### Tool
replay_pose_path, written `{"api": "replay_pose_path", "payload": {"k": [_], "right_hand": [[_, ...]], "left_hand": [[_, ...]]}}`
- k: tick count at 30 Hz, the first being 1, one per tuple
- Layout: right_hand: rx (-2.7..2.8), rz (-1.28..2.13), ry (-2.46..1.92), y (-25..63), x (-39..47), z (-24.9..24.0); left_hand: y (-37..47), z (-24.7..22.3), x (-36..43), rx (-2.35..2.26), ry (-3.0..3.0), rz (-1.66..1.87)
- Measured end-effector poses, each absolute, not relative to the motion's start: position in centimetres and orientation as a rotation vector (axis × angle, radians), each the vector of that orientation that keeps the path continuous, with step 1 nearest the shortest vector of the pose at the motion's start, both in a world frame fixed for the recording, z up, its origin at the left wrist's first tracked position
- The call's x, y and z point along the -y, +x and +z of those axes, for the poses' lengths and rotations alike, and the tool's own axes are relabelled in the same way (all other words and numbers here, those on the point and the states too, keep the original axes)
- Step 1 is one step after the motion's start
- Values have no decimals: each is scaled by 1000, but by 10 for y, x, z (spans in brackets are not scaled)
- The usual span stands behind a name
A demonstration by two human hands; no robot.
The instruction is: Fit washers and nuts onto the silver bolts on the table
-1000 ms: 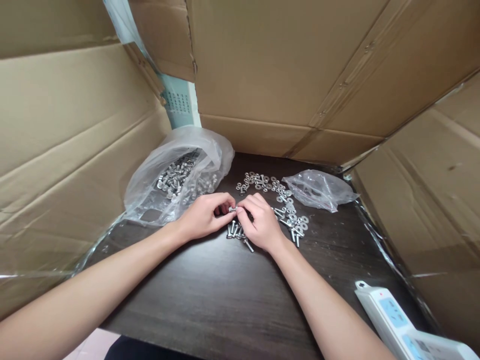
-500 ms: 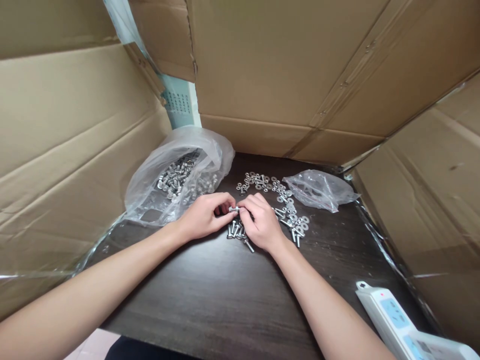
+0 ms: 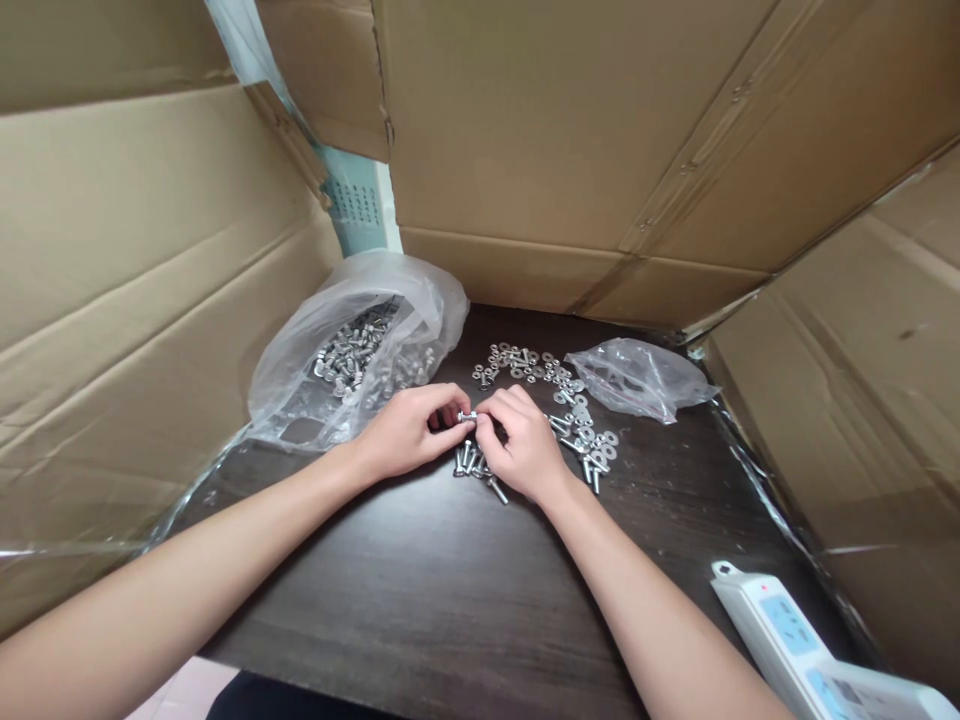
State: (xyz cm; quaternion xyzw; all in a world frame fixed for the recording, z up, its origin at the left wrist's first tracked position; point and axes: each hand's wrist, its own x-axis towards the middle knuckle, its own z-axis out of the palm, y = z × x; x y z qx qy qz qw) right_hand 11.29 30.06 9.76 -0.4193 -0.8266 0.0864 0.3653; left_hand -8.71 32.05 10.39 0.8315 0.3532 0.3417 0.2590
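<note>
Between my two hands a small silvery bolt lies roughly level, pinched from both ends. My left hand is closed on its left end, thumb and forefinger together. The fingertips of my right hand grip the other end, where a nut seems to sit, though the fingers partly hide it. Just below the hands, several loose bolts rest on the dark table. Beyond and to the right of my right hand spread washers, nuts and more bolts.
A clear plastic bag full of bolts stands open at the back left. Another clear bag lies flat at the back right. A white power strip sits at the right front. Cardboard walls enclose the table's back and sides.
Both hands stay in almost the same place, still pinching the bolt between them. Only very slight finger movement shows.
</note>
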Motion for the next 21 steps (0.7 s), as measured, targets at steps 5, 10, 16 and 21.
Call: {"api": "replay_pose_path", "payload": {"k": [5, 10, 16, 21], "right_hand": [[2132, 204, -1084, 113, -300, 98], [2142, 199, -1080, 112, -301, 98], [2145, 207, -1085, 112, -300, 99], [2128, 225, -1089, 113, -300, 99]], "left_hand": [[-87, 104, -321, -959, 2248, 920], [-87, 104, -320, -967, 2262, 910], [-88, 105, -319, -961, 2280, 907], [-88, 104, -320, -969, 2277, 906]]}}
